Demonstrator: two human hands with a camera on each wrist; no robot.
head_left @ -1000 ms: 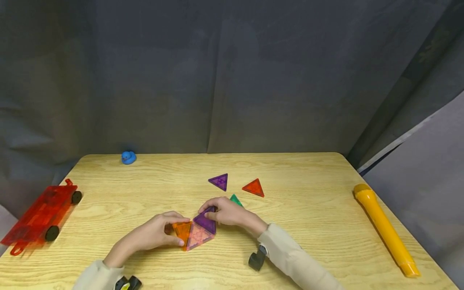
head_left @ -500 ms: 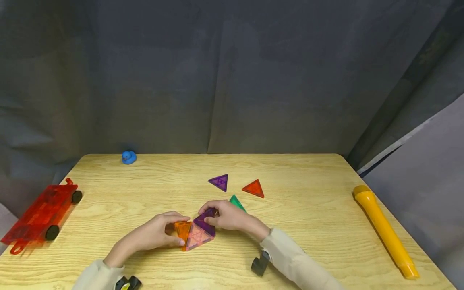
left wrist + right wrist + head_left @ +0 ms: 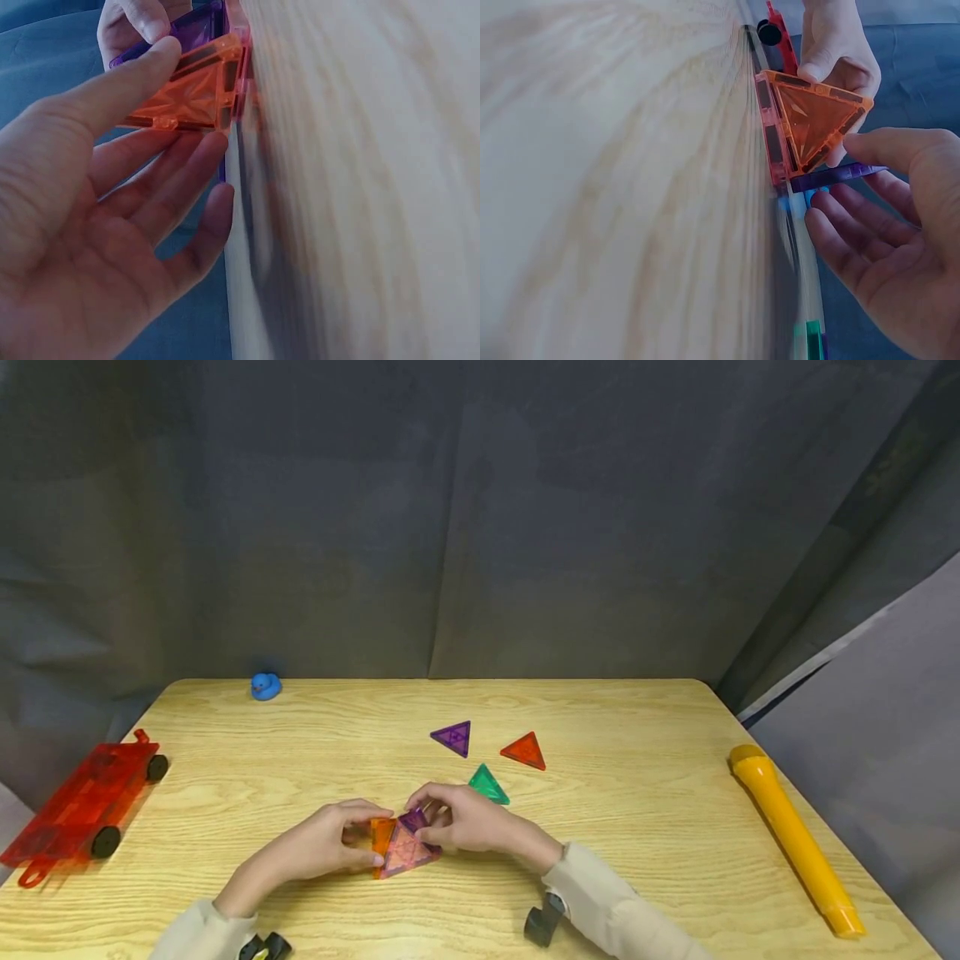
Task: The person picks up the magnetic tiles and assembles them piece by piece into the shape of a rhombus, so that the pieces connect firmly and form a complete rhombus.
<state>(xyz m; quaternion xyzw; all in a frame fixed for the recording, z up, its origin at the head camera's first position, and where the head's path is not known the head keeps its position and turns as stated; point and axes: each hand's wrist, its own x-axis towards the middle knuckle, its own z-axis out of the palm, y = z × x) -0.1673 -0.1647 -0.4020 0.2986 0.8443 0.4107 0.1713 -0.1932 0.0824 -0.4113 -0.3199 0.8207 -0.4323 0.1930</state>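
Note:
Translucent triangular magnetic tiles are between the two hands. A pink tile [image 3: 407, 853] lies flat on the table. Along one of its edges stands an orange tile [image 3: 814, 124], pinched by my left hand [image 3: 324, 843] between thumb and fingers. My right hand [image 3: 463, 818] pinches a purple tile [image 3: 831, 177], raised steeply from another edge of the pink one. In the right wrist view the orange and purple tiles come close at their lower corners. From the head, the right fingers hide part of the purple tile [image 3: 411, 820].
Behind the right hand lie a green triangle tile [image 3: 488, 785], a second purple one [image 3: 453, 739] and a red one [image 3: 526, 752]. A red wheeled base [image 3: 86, 802] stands left, a blue duck [image 3: 266, 687] at the far edge, a yellow baton-like tube [image 3: 795, 839] right.
The orange and purple tiles have tilted up from the pink tile toward each other. My right hand has shifted slightly nearer, uncovering the green tile. The left hand has barely moved.

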